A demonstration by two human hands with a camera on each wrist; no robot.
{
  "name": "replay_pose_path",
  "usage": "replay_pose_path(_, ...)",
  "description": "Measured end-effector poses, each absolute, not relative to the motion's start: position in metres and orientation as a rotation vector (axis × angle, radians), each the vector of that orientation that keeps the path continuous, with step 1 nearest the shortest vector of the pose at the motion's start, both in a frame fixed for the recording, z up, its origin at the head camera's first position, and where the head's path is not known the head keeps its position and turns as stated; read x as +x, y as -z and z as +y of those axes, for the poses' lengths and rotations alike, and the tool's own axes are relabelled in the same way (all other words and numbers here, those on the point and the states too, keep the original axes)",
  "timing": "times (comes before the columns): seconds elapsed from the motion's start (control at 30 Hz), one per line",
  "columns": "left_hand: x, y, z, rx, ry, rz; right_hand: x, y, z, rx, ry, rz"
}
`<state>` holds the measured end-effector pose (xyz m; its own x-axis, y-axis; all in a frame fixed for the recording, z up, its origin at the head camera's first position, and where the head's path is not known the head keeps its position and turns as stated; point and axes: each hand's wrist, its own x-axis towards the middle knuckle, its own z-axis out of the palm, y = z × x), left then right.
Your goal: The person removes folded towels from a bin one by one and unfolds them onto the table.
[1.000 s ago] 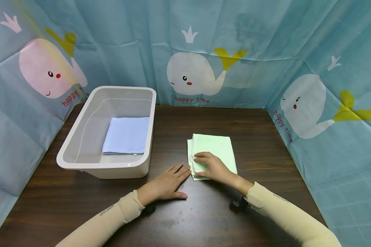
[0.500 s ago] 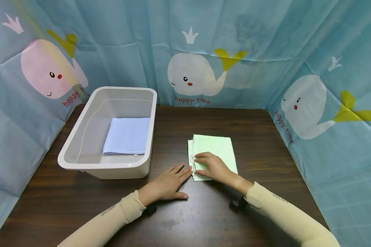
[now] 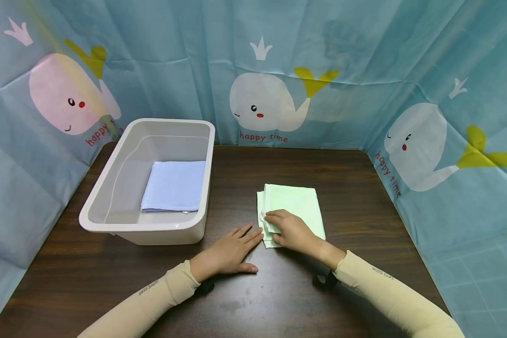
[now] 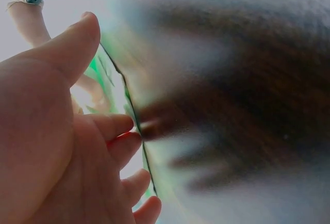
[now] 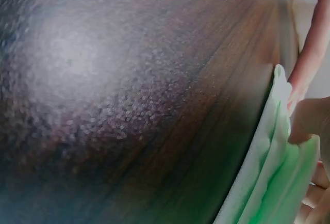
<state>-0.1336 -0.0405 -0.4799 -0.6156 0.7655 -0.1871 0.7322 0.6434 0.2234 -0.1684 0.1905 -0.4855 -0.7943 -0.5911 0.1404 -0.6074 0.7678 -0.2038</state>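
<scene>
A pale green cloth (image 3: pixel 297 199), folded into a layered rectangle, lies on the dark wooden table. My right hand (image 3: pixel 295 231) pinches its upper layers near the front left corner, thumb drawn toward the fingertips; the right wrist view shows the stacked cloth edges (image 5: pixel 268 152) beside the thumb. Flat on the table, my left hand (image 3: pixel 230 251) has its fingers spread, the fingertips touching the cloth's left edge. In the left wrist view the left hand (image 4: pixel 67 126) has straight fingers reaching that edge. A small white tag (image 3: pixel 262 216) shows by the right fingertips.
A white plastic tub (image 3: pixel 186 227) stands at the left, holding a folded light blue cloth (image 3: pixel 175 185) on its floor. Blue curtains (image 3: pixel 160 70) with printed whales border the table (image 3: pixel 241 305) at the back and sides.
My right thumb has moved in toward the fingers, and the green cloth's front left corner lifts slightly between them. The left hand stays in place.
</scene>
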Motion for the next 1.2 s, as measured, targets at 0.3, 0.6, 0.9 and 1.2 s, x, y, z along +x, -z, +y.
replay_pose_path(0.3,-0.132,0.475,-0.040,1.195,-0.186,2.586,-0.170,0.488,0.190,0.919,-0.468,-2.855)
replay_pose_path(0.6,-0.132,0.475,-0.039,1.193,-0.171,2.590,-0.171,0.491,0.190,0.960,-0.576,-2.774)
replay_pose_path(0.9,-0.132,0.476,-0.039,1.195,-0.177,2.594,-0.172,0.497,0.188,0.874,-0.728,-2.784)
replay_pose_path(1.2,-0.133,0.477,-0.039,1.199,-0.166,2.600,-0.172,0.500,0.187,0.799,-0.791,-2.781)
